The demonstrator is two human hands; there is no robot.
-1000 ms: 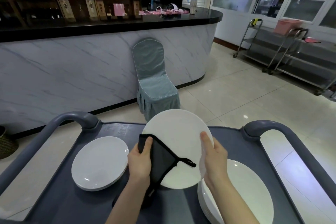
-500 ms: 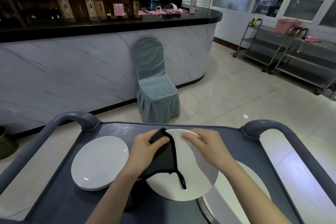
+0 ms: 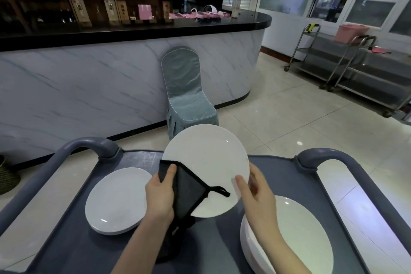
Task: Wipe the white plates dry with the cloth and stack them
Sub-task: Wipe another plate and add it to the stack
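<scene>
One white plate [image 3: 209, 162] up off the grey cart [image 3: 278, 176], tilted face-on, pinched at its lower left edge through the dark cloth [image 3: 189, 191] by the left hand [image 3: 160, 196], thumb pressed on the cloth, and gripped at its right rim by the right hand [image 3: 255, 191], thumb on the face. Hands apart, one either side of the plate. Flat on the cart to the left, a lone plate [image 3: 115, 202]; to the right, a stack of plates [image 3: 307, 236] under the right forearm, with a covered chair [image 3: 186, 95] by the marble counter [image 3: 89, 87] beyond.
</scene>
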